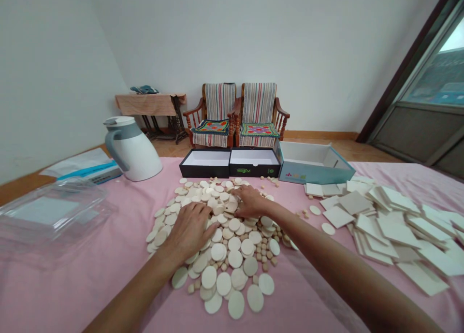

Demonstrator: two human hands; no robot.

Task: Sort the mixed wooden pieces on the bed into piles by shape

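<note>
Where the bent fingers of the right hand (250,201) reach down into the pile, their tips are hidden, so I cannot tell whether they grip anything. The left hand (190,229) lies palm down on the near left part of the heap, its thumb parted from its loosely spread fingers. Under and around both are many pale, round, flat wooden discs (235,258), overlapping in one broad mound, with small natural-wood cubes (263,250) showing between them, mostly on the right side. Judged from this layout, much is left to do: discs and cubes lie mingled, while the pale square wooden tiles (398,231) form their own heap well apart to the right, with a couple of stray discs near it.

Just beyond the mound stand two open black boxes with white linings, the left one (204,171) beside the right one (253,170), then an open light-blue cardboard box (315,176). Leftward on the pink cloth (137,217) are a white-and-grey jug (145,154) and a clear plastic container (54,212).
</note>
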